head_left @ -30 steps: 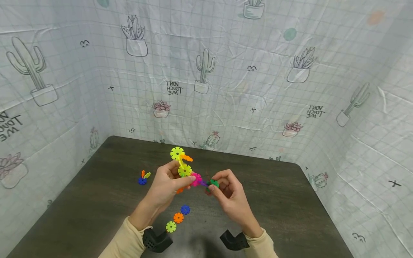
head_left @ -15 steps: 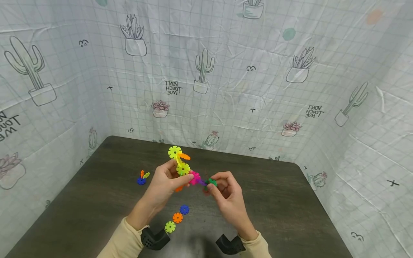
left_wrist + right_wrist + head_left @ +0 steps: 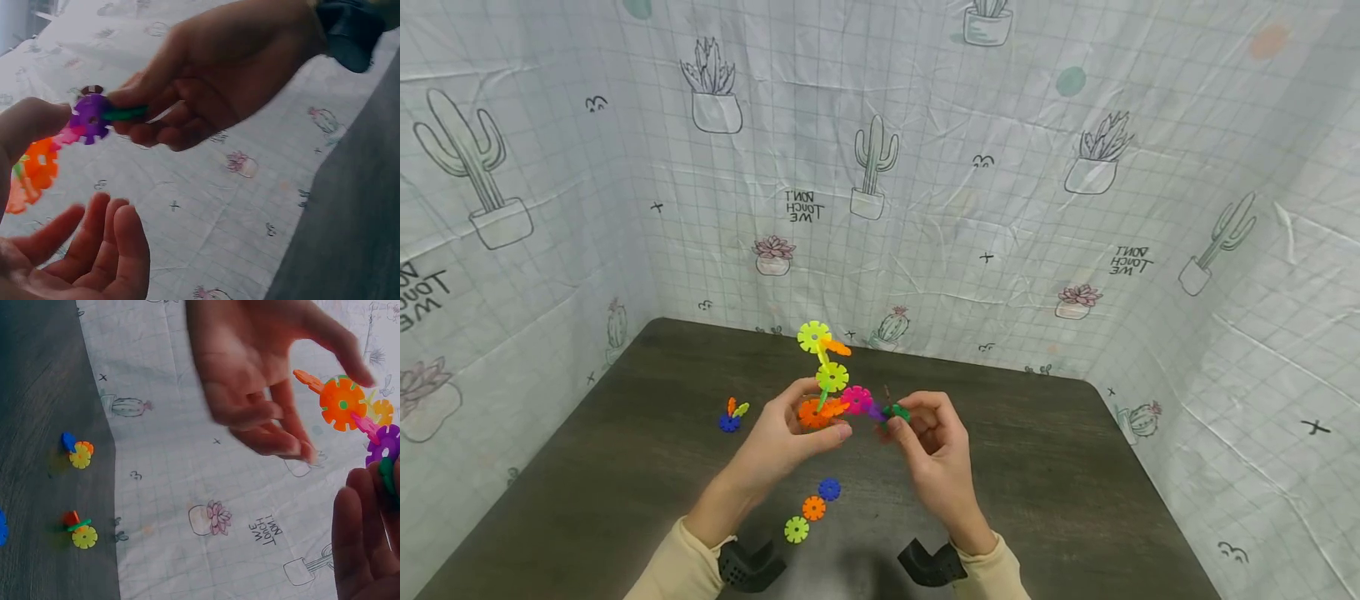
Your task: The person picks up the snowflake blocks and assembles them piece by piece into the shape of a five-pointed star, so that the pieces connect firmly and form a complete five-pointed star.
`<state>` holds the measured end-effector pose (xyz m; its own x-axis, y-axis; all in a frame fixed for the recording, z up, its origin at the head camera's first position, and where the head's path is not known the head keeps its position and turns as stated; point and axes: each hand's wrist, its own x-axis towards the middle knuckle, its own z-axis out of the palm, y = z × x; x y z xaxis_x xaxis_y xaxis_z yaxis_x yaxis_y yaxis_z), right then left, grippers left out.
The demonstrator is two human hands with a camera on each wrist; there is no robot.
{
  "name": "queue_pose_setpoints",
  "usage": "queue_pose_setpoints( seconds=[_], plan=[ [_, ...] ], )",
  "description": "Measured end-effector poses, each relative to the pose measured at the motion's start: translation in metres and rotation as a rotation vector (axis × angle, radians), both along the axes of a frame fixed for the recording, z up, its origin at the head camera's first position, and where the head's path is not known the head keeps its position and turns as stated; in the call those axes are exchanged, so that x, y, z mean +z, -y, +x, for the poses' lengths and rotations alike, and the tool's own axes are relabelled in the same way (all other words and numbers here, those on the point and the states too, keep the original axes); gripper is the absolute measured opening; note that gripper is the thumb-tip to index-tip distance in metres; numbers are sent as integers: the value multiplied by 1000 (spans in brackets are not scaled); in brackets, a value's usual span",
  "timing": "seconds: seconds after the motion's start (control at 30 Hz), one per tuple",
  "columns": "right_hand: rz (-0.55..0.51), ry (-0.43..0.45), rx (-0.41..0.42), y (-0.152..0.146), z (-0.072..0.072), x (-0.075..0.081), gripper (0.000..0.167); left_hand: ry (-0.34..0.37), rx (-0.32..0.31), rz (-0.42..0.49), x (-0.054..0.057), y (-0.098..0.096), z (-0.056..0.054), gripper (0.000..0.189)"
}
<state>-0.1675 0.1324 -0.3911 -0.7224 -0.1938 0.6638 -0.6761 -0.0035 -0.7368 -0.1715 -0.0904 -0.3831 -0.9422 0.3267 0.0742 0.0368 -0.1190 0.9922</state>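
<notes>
A chain of interlocking notched plastic discs runs between the hands in the head view: yellow-green discs [image 3: 814, 337] on top, an orange disc [image 3: 809, 414], a pink disc [image 3: 857, 400] and a purple disc [image 3: 92, 119]. My right hand [image 3: 938, 442] pinches the green disc [image 3: 901, 412] at the chain's right end, between thumb and fingertips. A dark brown disc [image 3: 91, 89] shows beside the purple one. My left hand [image 3: 782, 435] is spread around the orange end, thumb [image 3: 44, 119] well apart from the fingers. The right wrist view shows the left fingers loosely bent with nothing between them.
A blue disc [image 3: 830, 489], an orange disc [image 3: 814, 508] and a yellow-green disc [image 3: 797, 529] lie in a slanting row on the dark table [image 3: 1037, 483]. A small cluster with a blue base [image 3: 729, 423] sits at left. A cactus-print curtain [image 3: 925, 208] stands behind.
My left hand has let go of the chain, its thumb moving off the pink disc. The chain has risen and turned, showing more orange. My right hand keeps its pinch on the green disc.
</notes>
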Motion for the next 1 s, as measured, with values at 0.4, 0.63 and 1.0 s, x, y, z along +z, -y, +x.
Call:
queue_pose_setpoints(
  seconds=[0.4, 0.63, 1.0],
  plan=[
    [1, -2, -14, 6, 0, 1, 20, -56, 53, 67, -5, -13, 4, 25],
    [6, 7, -11, 6, 0, 0, 20, -23, 8, 230, -5, -15, 3, 20],
    [6, 12, 33, 2, -2, -1, 26, 0, 18, 358, -6, -16, 4, 7]
  ],
)
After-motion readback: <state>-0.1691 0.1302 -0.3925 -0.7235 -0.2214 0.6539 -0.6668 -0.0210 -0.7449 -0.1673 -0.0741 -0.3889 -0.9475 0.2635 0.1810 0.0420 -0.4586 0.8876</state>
